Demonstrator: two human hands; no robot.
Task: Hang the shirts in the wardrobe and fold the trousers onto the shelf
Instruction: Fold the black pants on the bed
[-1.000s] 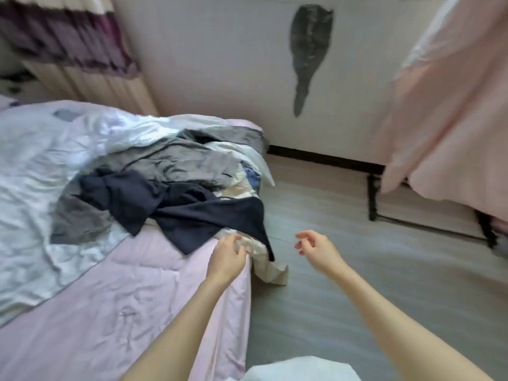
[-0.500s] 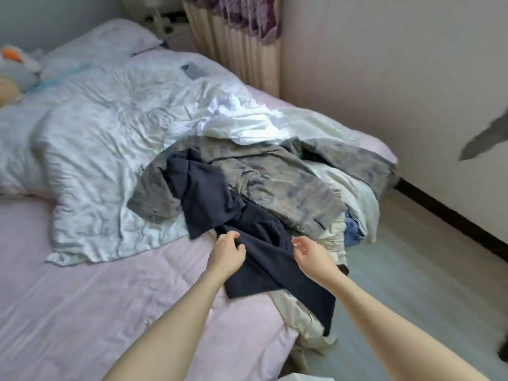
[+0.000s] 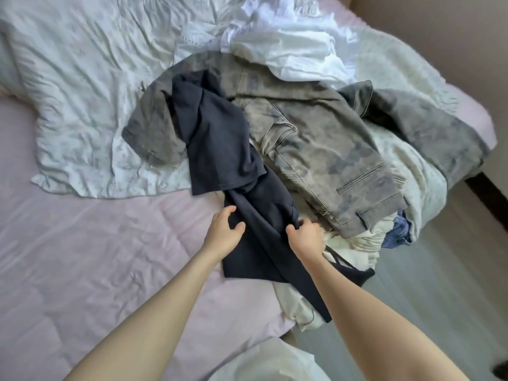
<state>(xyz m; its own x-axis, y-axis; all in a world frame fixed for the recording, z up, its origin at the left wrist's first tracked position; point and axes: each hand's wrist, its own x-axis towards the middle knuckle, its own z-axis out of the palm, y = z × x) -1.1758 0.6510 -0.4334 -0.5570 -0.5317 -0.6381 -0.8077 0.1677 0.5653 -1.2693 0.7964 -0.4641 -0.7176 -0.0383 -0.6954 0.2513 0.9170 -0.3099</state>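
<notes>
A soft navy knit shirt [image 3: 228, 149] lies twisted across the clothes pile at the bed's corner, trailing toward six o'clock. The right hand [image 3: 305, 237] bunches its right edge in curled fingers; the left hand [image 3: 224, 233] lies on its left edge, thumb pressing the cloth, fingers loosely bent. At two o'clock lie stiff, faded grey-camouflage denim trousers [image 3: 324, 149], over cream garments [image 3: 354, 243]. A crumpled white duvet [image 3: 82, 78] covers the smooth pink sheet [image 3: 82, 257].
</notes>
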